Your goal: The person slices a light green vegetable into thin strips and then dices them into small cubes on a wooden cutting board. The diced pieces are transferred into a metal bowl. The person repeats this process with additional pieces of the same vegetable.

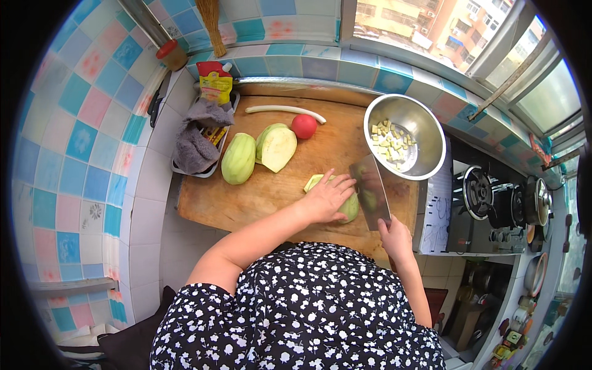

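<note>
My left hand (pixel 328 197) presses down over a pale green vegetable piece (pixel 350 210), fingers spread along its top and thumb on the near side; much of the piece is hidden under the palm. In my right hand (pixel 396 237) is the handle of a cleaver (pixel 372 196), its broad blade standing at the right end of the piece, close to my left fingertips. Both are over the wooden cutting board (pixel 216 200). Farther left on it lie a whole peeled green vegetable (pixel 238 159) and a cut one (pixel 276 148) with its pale flesh facing up.
At the board's far right stands a steel bowl (pixel 438 139) with pale diced cubes (pixel 393 147). A red tomato (pixel 304 126) and a scallion stalk (pixel 277 110) lie at the back. Left is a tray with a grey cloth (pixel 197 145); right, a gas stove (pixel 478 194).
</note>
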{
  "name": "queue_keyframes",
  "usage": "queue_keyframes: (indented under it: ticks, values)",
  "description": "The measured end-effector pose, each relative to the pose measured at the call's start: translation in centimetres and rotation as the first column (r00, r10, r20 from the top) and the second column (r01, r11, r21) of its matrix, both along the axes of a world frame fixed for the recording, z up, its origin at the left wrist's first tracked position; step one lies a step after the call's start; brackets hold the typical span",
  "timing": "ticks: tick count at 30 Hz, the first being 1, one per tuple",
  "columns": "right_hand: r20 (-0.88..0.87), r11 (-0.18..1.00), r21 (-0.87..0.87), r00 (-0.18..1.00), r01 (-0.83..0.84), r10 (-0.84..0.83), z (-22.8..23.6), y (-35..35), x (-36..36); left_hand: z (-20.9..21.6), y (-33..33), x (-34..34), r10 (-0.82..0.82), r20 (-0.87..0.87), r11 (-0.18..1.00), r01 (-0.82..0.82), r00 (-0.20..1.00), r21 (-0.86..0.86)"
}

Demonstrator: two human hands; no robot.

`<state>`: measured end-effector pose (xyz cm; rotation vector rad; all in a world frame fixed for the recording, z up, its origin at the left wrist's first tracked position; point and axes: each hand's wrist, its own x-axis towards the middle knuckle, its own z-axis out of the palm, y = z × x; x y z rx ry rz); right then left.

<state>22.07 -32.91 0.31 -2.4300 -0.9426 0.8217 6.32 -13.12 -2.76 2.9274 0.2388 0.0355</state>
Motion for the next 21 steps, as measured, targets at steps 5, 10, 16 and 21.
queue_keyframes:
  ticks: [5, 10, 16, 21]
  values:
    - [0.048, 1.000, -0.019, 0.999, -0.007, 0.008, 0.2, 0.0, -0.4, 0.3, -0.9, 0.6, 0.028, 0.017, 0.998, -0.029, 0.999, 0.059]
    - [0.063, 0.999, -0.031, 0.998, -0.005, 0.007, 0.0, -0.1, -0.4, -1.5, 0.2, -1.7, 0.198, 0.217, 0.980, -0.190, 0.956, -0.058]
    - [0.036, 1.000, 0.012, 0.999, 0.003, -0.004, -0.5, -0.3, -0.2, -2.0, 0.9, -4.0, 0.473, 0.204, 0.879, -0.442, 0.857, -0.182]
    - [0.044, 1.000, 0.029, 0.999, -0.011, 0.009, -1.2, -0.5, 0.2, -2.1, 1.6, -3.7, 0.391, 0.289, 0.918, -0.352, 0.874, -0.181]
